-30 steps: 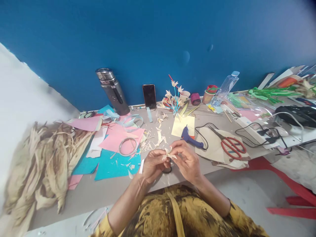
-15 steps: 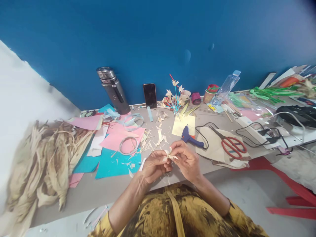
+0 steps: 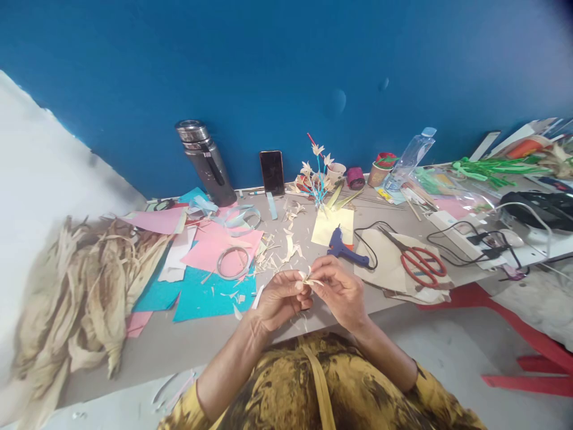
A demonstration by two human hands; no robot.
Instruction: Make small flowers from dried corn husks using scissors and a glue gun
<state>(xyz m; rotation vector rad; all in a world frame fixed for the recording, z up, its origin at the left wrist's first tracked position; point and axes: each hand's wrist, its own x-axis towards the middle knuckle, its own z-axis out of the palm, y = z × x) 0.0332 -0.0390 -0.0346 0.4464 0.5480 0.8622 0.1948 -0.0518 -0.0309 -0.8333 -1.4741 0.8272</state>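
Near the table's front edge, a small cream husk flower (image 3: 307, 278) is pinched between both hands. My left hand (image 3: 283, 294) grips it from the left, fingers curled and thumb on top. My right hand (image 3: 341, 290) pinches a petal at its right side. Fingers hide the flower's base. Just beyond the right hand lies a blue glue gun (image 3: 345, 249), its nozzle over a yellow paper square (image 3: 330, 220). Cream husk scraps (image 3: 289, 248) are strewn in front of the hands. Further back stand similar husk flowers (image 3: 319, 161) on blue stems.
Dried corn husks (image 3: 85, 298) heap at the left, beside pink and blue paper (image 3: 215, 295) with a tape roll (image 3: 233, 263). A flask (image 3: 208, 164) and phone (image 3: 271, 172) stand along the wall. Red-handled scissors (image 3: 423, 266) and a power strip (image 3: 465, 239) lie right.
My right hand has shifted slightly right and down, and its fingers have moved on the petals. The flower looks more closed and turned. My left hand stays nearly in place.
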